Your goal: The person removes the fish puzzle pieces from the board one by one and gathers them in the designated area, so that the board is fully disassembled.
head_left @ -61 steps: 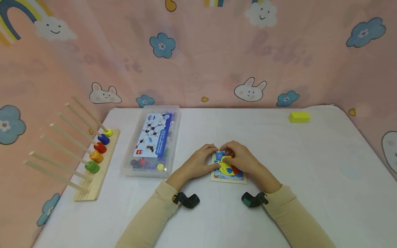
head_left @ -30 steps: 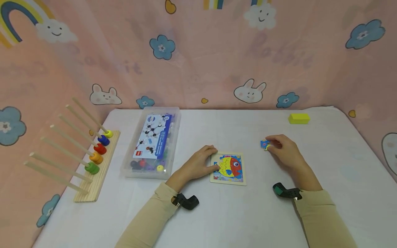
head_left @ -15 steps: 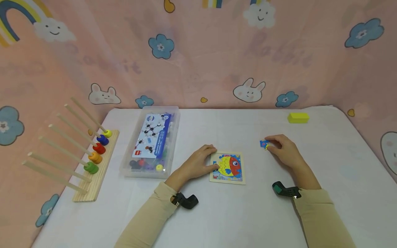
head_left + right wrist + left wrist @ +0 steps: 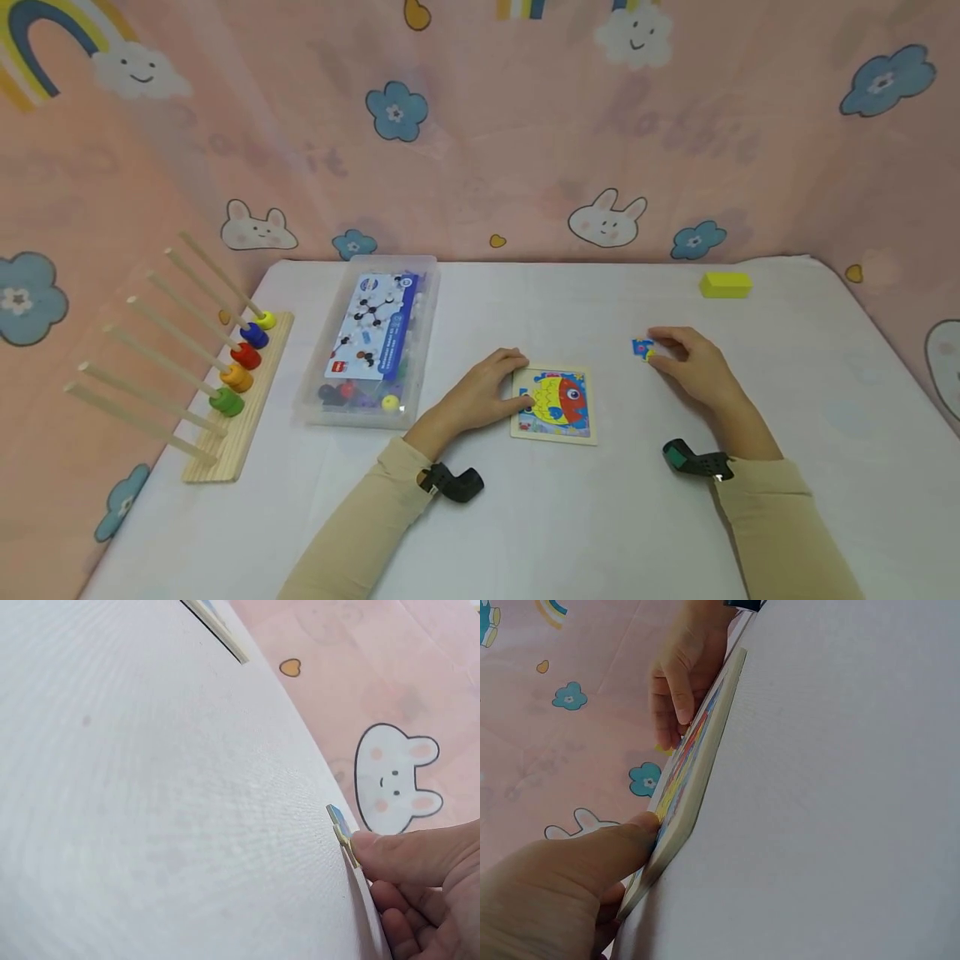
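Observation:
A small square jigsaw puzzle (image 4: 558, 404) with a red and yellow fish lies in a pale wooden frame on the white table. My left hand (image 4: 480, 398) grips its left side; the thumb (image 4: 630, 836) presses on the picture and the fingers go round the edge. Part of the picture's upper left is bare wood. To the right of the puzzle, my right hand (image 4: 693, 367) pinches a blue and yellow puzzle piece (image 4: 642, 347) between thumb and fingers. In the right wrist view the piece (image 4: 339, 821) is tilted, close to the tabletop.
A clear plastic case (image 4: 360, 408) of molecular model parts lies left of the puzzle. Farther left stands a wooden peg rack (image 4: 251, 417) with coloured beads on several pegs. A yellow block (image 4: 725, 285) sits at the back right, before a pink patterned cloth.
My right hand has lifted the piece away from the puzzle's upper left and carried it rightward, then stayed there over the last second. My left hand has kept its place.

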Demonstrator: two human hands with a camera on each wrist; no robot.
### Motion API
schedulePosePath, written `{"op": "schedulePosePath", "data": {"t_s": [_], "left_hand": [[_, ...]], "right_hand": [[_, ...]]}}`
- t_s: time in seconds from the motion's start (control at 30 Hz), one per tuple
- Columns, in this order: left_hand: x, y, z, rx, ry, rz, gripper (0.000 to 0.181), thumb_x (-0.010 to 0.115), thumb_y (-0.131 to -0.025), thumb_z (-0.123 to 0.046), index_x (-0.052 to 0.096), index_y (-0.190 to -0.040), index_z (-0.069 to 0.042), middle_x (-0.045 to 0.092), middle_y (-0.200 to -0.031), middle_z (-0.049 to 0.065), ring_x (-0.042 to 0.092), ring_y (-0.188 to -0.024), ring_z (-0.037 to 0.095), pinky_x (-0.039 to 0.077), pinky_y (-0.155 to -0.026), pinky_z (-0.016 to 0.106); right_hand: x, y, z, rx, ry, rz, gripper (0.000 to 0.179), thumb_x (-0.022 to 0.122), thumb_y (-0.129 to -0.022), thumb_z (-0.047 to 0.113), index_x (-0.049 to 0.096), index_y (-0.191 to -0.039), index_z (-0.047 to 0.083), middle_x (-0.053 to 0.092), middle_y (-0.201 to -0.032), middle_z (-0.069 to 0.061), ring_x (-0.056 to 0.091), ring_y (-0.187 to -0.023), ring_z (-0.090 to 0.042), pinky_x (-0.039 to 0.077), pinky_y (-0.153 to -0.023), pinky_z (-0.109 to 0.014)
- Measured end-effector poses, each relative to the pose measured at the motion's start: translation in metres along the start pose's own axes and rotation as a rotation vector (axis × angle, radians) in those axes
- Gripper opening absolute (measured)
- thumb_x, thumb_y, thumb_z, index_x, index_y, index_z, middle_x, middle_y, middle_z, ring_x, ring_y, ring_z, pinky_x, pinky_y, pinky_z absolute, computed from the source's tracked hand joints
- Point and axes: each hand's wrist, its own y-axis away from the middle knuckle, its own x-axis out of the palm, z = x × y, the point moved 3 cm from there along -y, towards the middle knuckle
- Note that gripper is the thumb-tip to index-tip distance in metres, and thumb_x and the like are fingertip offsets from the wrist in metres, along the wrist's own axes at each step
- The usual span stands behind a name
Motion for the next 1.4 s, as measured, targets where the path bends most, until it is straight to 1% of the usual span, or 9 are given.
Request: {"op": "schedulePosePath", "data": {"t_s": [0.17, 0.33, 0.4, 0.57, 0.7, 0.83, 1.0, 1.2, 1.4], "left_hand": [[-0.001, -0.001, -0.001, 0.009, -0.007, -0.006, 0.062, 0.069, -0.085, -0.037, 0.051, -0.135, -0.005, 0.046, -0.142, 0.008, 0.039, -0.136, 0.021, 0.033, -0.114, 0.032], [-0.002, -0.001, -0.002, 0.01, -0.004, -0.009, 0.062, 0.07, -0.085, -0.036, 0.05, -0.135, -0.005, 0.046, -0.142, 0.009, 0.039, -0.136, 0.022, 0.033, -0.114, 0.032], [-0.002, 0.0, -0.002, 0.008, 0.0, -0.005, 0.062, 0.07, -0.085, -0.036, 0.05, -0.135, -0.005, 0.046, -0.142, 0.009, 0.039, -0.136, 0.022, 0.033, -0.114, 0.032], [-0.002, 0.001, -0.003, -0.007, 0.001, 0.008, 0.062, 0.069, -0.086, -0.037, 0.05, -0.137, -0.006, 0.045, -0.144, 0.008, 0.038, -0.138, 0.021, 0.032, -0.115, 0.033], [-0.002, 0.002, -0.001, -0.018, -0.031, 0.017, 0.063, 0.067, -0.087, -0.04, 0.049, -0.138, -0.009, 0.043, -0.147, 0.006, 0.035, -0.139, 0.02, 0.031, -0.116, 0.035], [-0.003, 0.002, -0.001, -0.008, -0.06, 0.016, 0.062, 0.066, -0.087, -0.041, 0.05, -0.138, -0.009, 0.044, -0.146, 0.005, 0.035, -0.139, 0.02, 0.03, -0.116, 0.036], [-0.003, 0.002, 0.0, 0.003, -0.066, 0.011, 0.062, 0.066, -0.087, -0.041, 0.05, -0.138, -0.01, 0.045, -0.145, 0.005, 0.037, -0.138, 0.02, 0.031, -0.115, 0.036], [0.0, 0.001, 0.002, 0.019, -0.055, 0.005, 0.062, 0.066, -0.087, -0.041, 0.05, -0.137, -0.009, 0.045, -0.145, 0.005, 0.036, -0.138, 0.02, 0.032, -0.115, 0.035], [0.0, 0.002, 0.002, 0.022, -0.05, 0.002, 0.062, 0.066, -0.087, -0.042, 0.049, -0.138, -0.009, 0.045, -0.145, 0.005, 0.036, -0.139, 0.02, 0.032, -0.115, 0.035]], "right_hand": [[-0.003, 0.001, 0.008, 0.022, 0.005, 0.02, 0.054, 0.062, -0.092, 0.019, 0.042, -0.137, -0.003, 0.045, -0.138, -0.026, 0.04, -0.128, -0.043, 0.034, -0.107, -0.058], [0.0, 0.002, 0.028, 0.025, -0.049, 0.093, 0.058, 0.062, -0.092, 0.022, 0.039, -0.14, -0.001, 0.042, -0.14, -0.025, 0.04, -0.129, -0.042, 0.035, -0.108, -0.056], [0.004, 0.003, 0.036, 0.021, -0.051, 0.12, 0.058, 0.062, -0.092, 0.024, 0.039, -0.14, 0.001, 0.042, -0.141, -0.023, 0.04, -0.13, -0.041, 0.035, -0.108, -0.055], [0.019, 0.005, 0.056, -0.028, -0.037, 0.165, 0.057, 0.064, -0.091, 0.023, 0.041, -0.14, 0.004, 0.044, -0.141, -0.02, 0.041, -0.129, -0.038, 0.036, -0.108, -0.056], [0.032, 0.007, 0.07, -0.075, -0.038, 0.199, 0.055, 0.064, -0.091, 0.02, 0.044, -0.139, 0.004, 0.046, -0.14, -0.019, 0.043, -0.127, -0.037, 0.037, -0.106, -0.056], [0.047, 0.007, 0.081, -0.116, -0.057, 0.229, 0.052, 0.065, -0.089, 0.017, 0.047, -0.137, 0.006, 0.049, -0.137, -0.016, 0.046, -0.125, -0.035, 0.041, -0.105, -0.054], [0.063, 0.007, 0.094, -0.165, -0.073, 0.274, 0.05, 0.067, -0.088, 0.016, 0.05, -0.134, 0.005, 0.053, -0.133, -0.015, 0.052, -0.121, -0.034, 0.045, -0.102, -0.052], [0.075, 0.008, 0.104, -0.249, -0.054, 0.313, 0.046, 0.066, -0.088, 0.014, 0.053, -0.13, 0.003, 0.058, -0.127, -0.012, 0.055, -0.118, -0.03, 0.047, -0.1, -0.048], [0.084, 0.007, 0.105, -0.316, -0.043, 0.299, 0.039, 0.065, -0.087, 0.009, 0.059, -0.124, 0.005, 0.056, -0.125, -0.011, 0.053, -0.115, -0.028, 0.046, -0.1, -0.049]]}}
